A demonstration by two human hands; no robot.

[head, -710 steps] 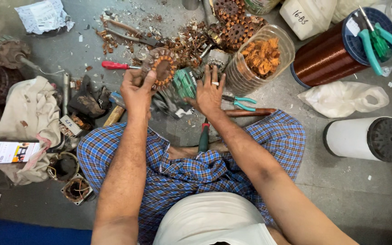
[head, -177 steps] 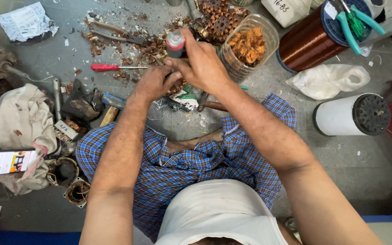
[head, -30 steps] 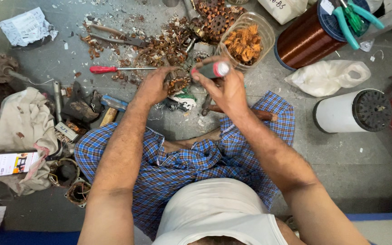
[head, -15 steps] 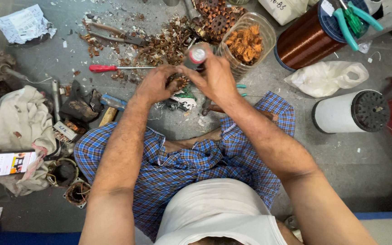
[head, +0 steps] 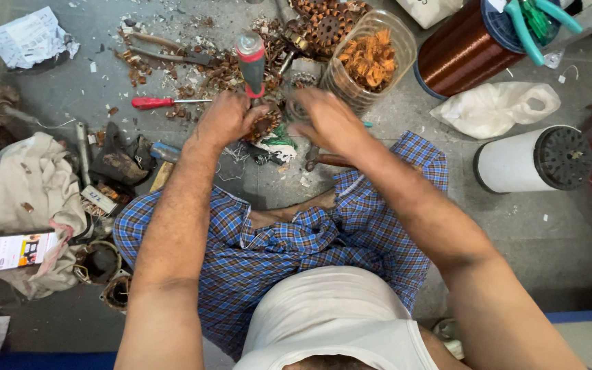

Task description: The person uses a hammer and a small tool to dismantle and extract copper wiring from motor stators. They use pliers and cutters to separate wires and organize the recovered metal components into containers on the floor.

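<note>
One upright screwdriver, handle uppermost.

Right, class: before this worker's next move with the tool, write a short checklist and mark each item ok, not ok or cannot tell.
1. Left hand grips the small round copper-wound core: ok.
2. Red-and-grey-handled tool stands upright over the core: ok.
3. Right hand on the tool: cannot tell, it sits beside the core.
4. Tool tip seated in the core: cannot tell, hidden.
5. Floor around the work free of scraps: not ok, copper scraps lie scattered.
6. Clear plastic jar close to hand: ok.
</note>
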